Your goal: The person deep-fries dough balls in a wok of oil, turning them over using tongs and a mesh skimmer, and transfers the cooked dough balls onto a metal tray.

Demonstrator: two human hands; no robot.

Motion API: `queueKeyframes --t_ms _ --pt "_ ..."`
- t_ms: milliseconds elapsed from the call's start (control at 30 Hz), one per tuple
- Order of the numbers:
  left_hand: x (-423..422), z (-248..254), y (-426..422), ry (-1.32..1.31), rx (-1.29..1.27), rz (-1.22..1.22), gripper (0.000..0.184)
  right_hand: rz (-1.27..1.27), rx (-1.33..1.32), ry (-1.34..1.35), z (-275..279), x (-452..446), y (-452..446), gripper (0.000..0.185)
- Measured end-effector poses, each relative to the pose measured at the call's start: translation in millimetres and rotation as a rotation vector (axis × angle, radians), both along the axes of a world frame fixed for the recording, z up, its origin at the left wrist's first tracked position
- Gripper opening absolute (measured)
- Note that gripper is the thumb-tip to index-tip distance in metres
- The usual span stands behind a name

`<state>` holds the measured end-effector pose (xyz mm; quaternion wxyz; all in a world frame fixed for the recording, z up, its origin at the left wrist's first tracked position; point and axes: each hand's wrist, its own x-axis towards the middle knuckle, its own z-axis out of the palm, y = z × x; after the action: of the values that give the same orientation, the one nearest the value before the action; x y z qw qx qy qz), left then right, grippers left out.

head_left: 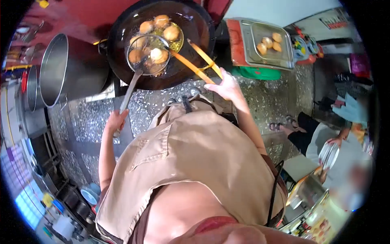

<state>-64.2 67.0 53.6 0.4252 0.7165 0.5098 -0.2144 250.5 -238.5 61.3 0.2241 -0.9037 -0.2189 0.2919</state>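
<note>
My left hand (117,120) is closed around the long handle of a round wire skimmer (135,83), whose basket is over the wok (115,61). Inside the skimmer lie browned balls, one of them with a pale top (157,54). Several golden fried balls (171,33) float in bubbling oil just beyond it. In my right hand (225,86) is a pair of wooden tongs (193,68), arms spread apart. One tong tip reaches the skimmer's right rim; the other is over the wok, with nothing gripped between them.
A tall metal pot (77,67) stands left of the wok. To the right, a metal tray (268,59) holds a clear container (266,30) with several fried balls, above a green basin (258,73). Another person (325,146) stands at far right, holding plates.
</note>
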Motion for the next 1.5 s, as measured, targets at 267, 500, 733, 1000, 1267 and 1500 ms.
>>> queueKeyframes --t_ms 267,500,733,1000,1267,1500 --pt "4.4 9.8 -3.2 0.032 0.022 -0.045 0.043 0.043 0.102 -0.075 -10.7 4.3 4.4 0.101" --pt "3.9 6.3 -3.0 -0.004 -0.031 0.021 0.043 0.144 0.020 0.010 2.8 14.0 10.0 0.097" --pt "8.0 12.9 -5.8 -0.001 -0.044 0.025 0.042 0.403 -0.272 -0.117 13.7 5.5 38.7 0.085" --pt "7.9 7.4 -5.7 -0.011 -0.034 0.031 0.040 0.471 -0.249 -0.078 11.5 13.0 69.8 0.067" --pt "6.2 9.6 -5.8 0.015 -0.022 0.039 0.040 0.353 -0.274 -0.032 21.5 28.7 57.5 0.080" --pt "7.7 11.9 -6.8 0.037 -0.040 0.046 0.041 0.240 -0.234 -0.297 8.2 43.3 74.8 0.076"
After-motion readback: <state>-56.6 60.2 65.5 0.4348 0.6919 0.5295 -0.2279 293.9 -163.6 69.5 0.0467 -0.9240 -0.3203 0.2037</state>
